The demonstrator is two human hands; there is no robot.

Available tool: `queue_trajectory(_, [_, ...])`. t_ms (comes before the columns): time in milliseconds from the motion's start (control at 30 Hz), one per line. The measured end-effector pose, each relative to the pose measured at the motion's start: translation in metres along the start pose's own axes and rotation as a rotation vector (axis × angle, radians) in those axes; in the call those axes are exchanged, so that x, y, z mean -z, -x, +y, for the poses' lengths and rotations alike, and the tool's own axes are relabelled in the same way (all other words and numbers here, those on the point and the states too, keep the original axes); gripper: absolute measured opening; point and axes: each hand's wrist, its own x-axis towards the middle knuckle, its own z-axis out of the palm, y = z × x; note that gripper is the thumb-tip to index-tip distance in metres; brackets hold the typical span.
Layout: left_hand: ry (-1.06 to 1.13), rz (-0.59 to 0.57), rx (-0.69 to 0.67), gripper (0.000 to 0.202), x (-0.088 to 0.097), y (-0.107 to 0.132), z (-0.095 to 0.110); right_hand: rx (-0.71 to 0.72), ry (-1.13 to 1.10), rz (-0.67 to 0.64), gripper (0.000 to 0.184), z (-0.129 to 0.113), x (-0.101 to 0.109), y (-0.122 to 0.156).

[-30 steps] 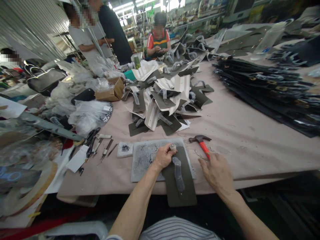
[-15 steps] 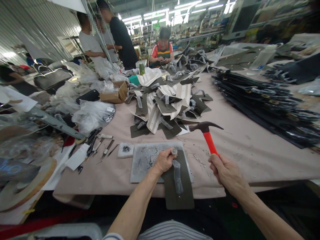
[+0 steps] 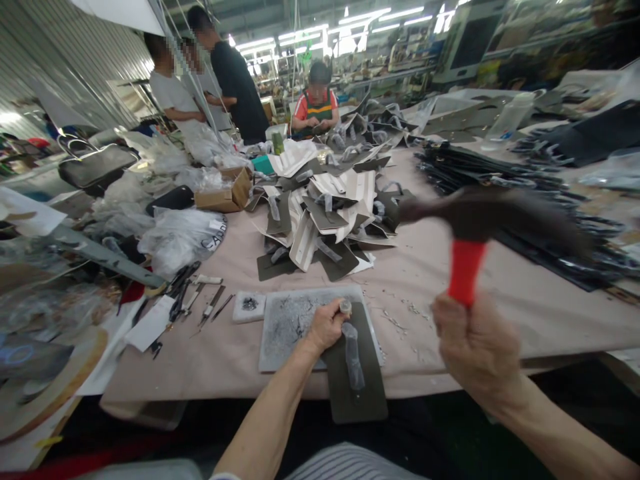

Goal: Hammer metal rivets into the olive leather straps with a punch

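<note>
My left hand [image 3: 327, 325] is closed around a short metal punch [image 3: 345, 306], held upright with its round top showing. Its lower end is hidden by my fingers. Beneath it lies a dark olive panel [image 3: 367, 373] with a plastic-wrapped strap [image 3: 353, 357] on it. The panel rests partly on a worn, pale board [image 3: 285, 330] and hangs over the table's front edge. My right hand [image 3: 475, 347] grips the red handle of a claw hammer [image 3: 467, 263], raised to the right of the panel. The hammer's dark head is smeared by motion.
A heap of similar panels [image 3: 305, 227] lies beyond the board. Dark stacked pieces [image 3: 550, 260] lie at the right. Several hand tools [image 3: 210, 307] and a small white block [image 3: 249, 307] are on the left. Co-workers [image 3: 240, 93] stand behind; another person [image 3: 315, 110] sits across.
My right hand has lifted the hammer, bringing it closer to the camera and further right. My left hand, the punch and the panel hold their place; the whole view has shifted slightly.
</note>
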Motion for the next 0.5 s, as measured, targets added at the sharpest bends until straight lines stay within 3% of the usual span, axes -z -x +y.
queue_trajectory(133, [-0.034,-0.008,0.008,0.011,0.000,0.001,0.001,0.114,0.175,-0.525,0.037,0.027,-0.027,0.033])
queue_trajectory(200, [-0.026,-0.005,0.005,0.011,0.000,0.001,0.002,0.043,0.257,-0.645,0.032,0.046,-0.033,0.040])
queue_trajectory(400, [0.026,-0.008,-0.005,0.012,0.000,0.001,0.004,-0.256,0.331,-0.779,0.030,0.103,-0.053,0.051])
queue_trajectory(500, [0.025,0.000,-0.001,0.012,0.001,0.001,0.003,-0.198,0.403,-0.652,0.031,0.103,-0.070,0.060])
